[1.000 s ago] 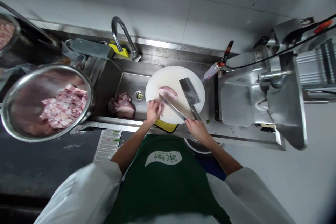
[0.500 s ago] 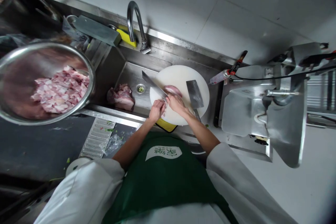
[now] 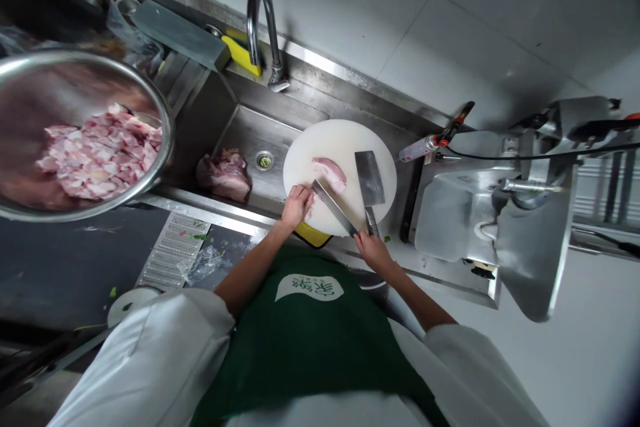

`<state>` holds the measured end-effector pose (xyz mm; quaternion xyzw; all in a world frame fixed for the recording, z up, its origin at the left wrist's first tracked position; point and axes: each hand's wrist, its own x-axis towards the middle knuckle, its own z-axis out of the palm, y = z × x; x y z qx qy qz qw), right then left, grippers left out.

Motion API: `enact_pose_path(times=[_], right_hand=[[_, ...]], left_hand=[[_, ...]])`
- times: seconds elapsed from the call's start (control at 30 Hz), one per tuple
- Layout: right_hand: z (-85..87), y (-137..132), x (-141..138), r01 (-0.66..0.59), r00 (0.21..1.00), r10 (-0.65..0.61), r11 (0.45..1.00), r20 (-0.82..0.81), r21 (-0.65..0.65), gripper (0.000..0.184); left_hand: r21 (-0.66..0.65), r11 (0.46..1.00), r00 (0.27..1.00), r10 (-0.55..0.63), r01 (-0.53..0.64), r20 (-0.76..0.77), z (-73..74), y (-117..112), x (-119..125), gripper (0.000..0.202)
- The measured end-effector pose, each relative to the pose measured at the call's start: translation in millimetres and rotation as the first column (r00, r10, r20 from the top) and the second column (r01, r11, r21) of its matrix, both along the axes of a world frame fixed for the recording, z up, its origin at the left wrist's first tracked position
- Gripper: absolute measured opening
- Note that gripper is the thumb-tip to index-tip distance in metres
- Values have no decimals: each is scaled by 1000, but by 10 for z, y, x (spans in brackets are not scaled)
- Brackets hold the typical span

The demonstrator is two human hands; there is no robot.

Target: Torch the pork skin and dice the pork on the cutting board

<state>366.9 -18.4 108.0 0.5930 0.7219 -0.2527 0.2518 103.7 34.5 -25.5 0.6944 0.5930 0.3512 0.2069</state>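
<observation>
My right hand (image 3: 373, 252) grips the handle of a knife (image 3: 336, 207), whose blade slants up and left across the round white cutting board (image 3: 320, 137). Near the blade's tip my left hand (image 3: 297, 204) is closed, fingers bent over a small piece of pale meat (image 3: 309, 209) at the board's left edge, mostly hidden under them. A longer strip of pink meat (image 3: 331, 172) lies just beyond the blade. To its right a cleaver (image 3: 370, 177) rests flat on the board, its handle pointing toward me.
Under the board is a steel sink with a chunk of meat (image 3: 225, 175) beside the drain (image 3: 264, 161). A tap (image 3: 260, 7) arches over it. On the left stands a large metal bowl (image 3: 167, 147) of cut meat; a slicing machine (image 3: 450, 213) stands on the right.
My right hand has moved from beside my left hand, right and toward me, onto the knife handle. The blade has swung across the board. The view has shifted slightly.
</observation>
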Motion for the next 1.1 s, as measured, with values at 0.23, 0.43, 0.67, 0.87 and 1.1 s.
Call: enact_pose_path(times=[0.23,0.43,0.67,0.87,1.1], right_hand=[[227,-61,138,-13,999,15,999,-31,45,39],[255,142,-354,-101,993,103,994,-51,40,38],[-46,816,-1225,-163,971,184,976,-150,144,46],[-19,684,-943,-170,980,178,981,-89,96,41],[26,-171,315,-96,995,97,995,38,-29,33]], left_hand=[[35,988,988,146,-148,51,130,-111,-129,17],[8,998,997,62,-62,43,127,-127,-108,19],[-35,999,999,-20,21,46,29,-128,-68,20],[-30,997,997,66,-65,37,26,-176,-33,20],[-63,987,985,151,-146,82,84,-235,-88,17]])
